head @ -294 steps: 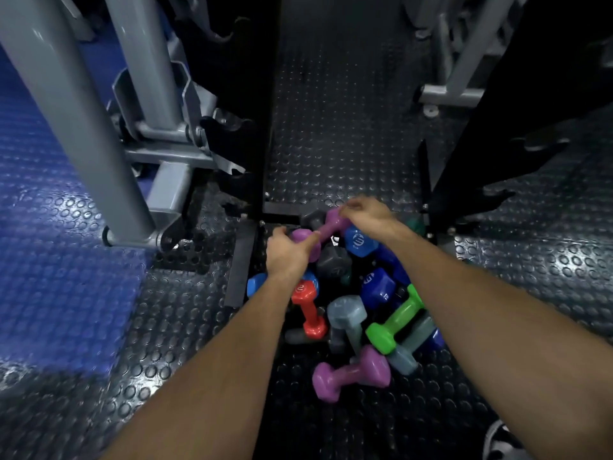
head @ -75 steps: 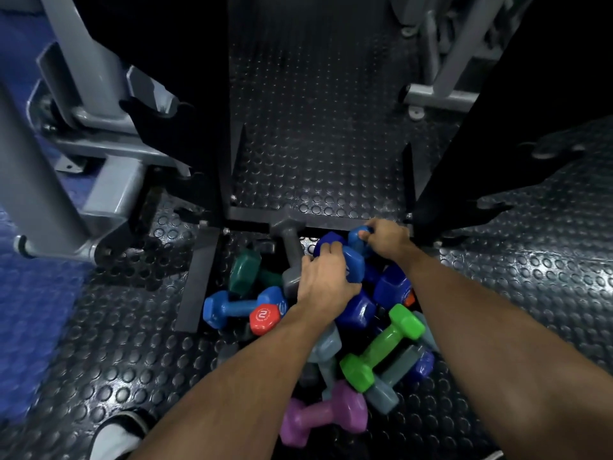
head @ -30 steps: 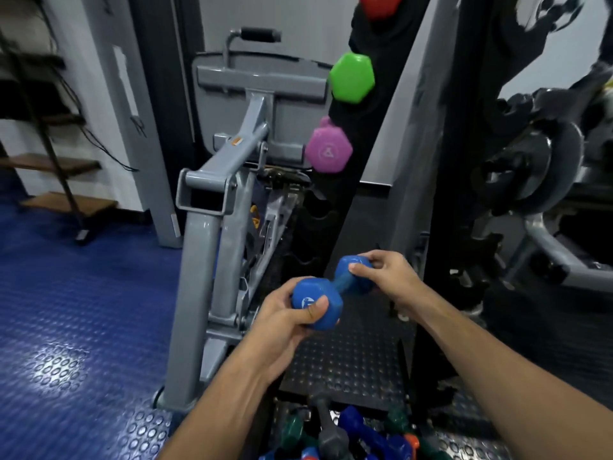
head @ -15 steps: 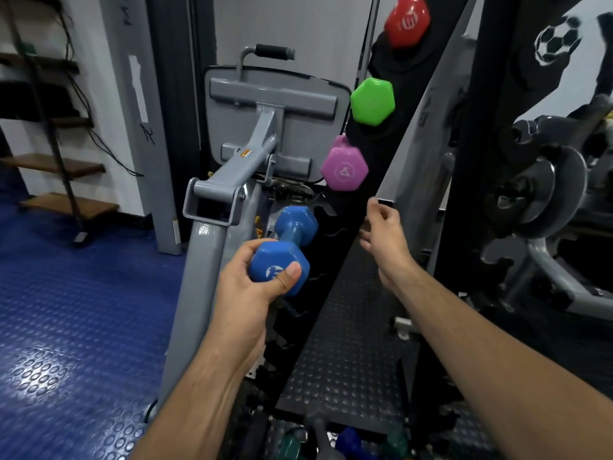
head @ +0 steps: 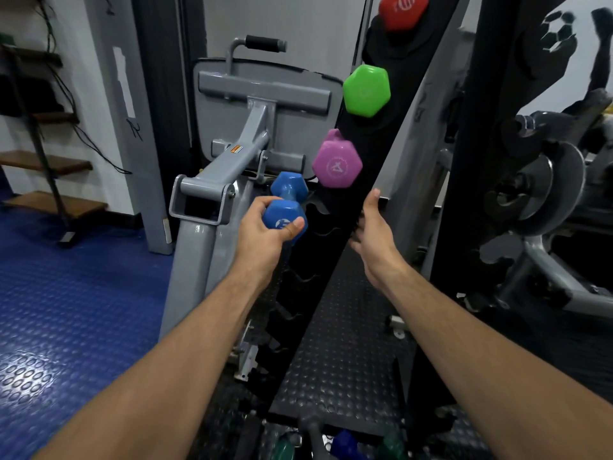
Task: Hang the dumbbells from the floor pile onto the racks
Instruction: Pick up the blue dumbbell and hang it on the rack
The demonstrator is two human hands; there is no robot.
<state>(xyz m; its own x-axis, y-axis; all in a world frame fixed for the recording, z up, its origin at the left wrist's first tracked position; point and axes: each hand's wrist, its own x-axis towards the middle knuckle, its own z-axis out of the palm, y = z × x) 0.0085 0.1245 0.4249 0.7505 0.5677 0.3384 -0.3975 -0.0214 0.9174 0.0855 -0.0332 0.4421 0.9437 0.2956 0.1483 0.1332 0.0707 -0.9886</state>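
Observation:
My left hand (head: 262, 234) grips the near head of a blue dumbbell (head: 285, 207), whose far head points at the black rack (head: 345, 234) just under a hung purple dumbbell (head: 336, 162). Above that hang a green dumbbell (head: 366, 91) and a red dumbbell (head: 403, 9). My right hand (head: 373, 234) is empty, fingers spread, close to the rack's right edge. The floor pile (head: 335, 443) shows only as a few dumbbell tops at the bottom edge.
A grey exercise machine (head: 229, 180) stands directly left of the rack. A second black rack upright (head: 471, 167) and weight plates (head: 537, 190) are on the right. Blue studded flooring (head: 66, 310) lies to the left, black studded flooring (head: 348, 343) under the racks.
Both hands lifted the blue dumbbell from the floor pile. My right hand let go of it and opened. My left hand carried it up toward the rack slot below the purple dumbbell.

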